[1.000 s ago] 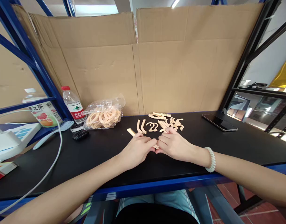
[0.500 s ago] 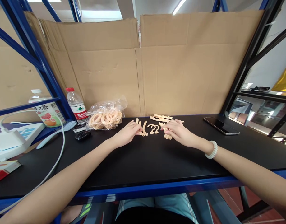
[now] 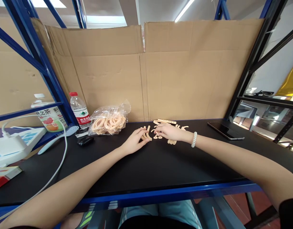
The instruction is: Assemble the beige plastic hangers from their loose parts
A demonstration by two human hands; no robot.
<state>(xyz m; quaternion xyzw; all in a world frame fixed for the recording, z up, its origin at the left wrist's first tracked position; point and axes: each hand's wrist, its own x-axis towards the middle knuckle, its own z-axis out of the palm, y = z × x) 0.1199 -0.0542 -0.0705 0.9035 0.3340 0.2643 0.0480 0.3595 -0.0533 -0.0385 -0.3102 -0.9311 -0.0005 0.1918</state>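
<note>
Hands (image 3: 134,141) (image 3: 169,132) palm-down, fingers (image 3: 160,128) apparently bent, near strips (image 3: 148,129)

Two hands (image 3: 135,141) (image 3: 169,131), two bottles (image 3: 82,116) (image 3: 51,119), one phone (image 3: 225,130)

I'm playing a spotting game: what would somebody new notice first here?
Probably the big brown cardboard wall behind the black tabletop. Next, the bare left hand and right hand, among small pale wood-coloured pieces near the middle; left of them, a clear plastic bag of pale rings.
</note>
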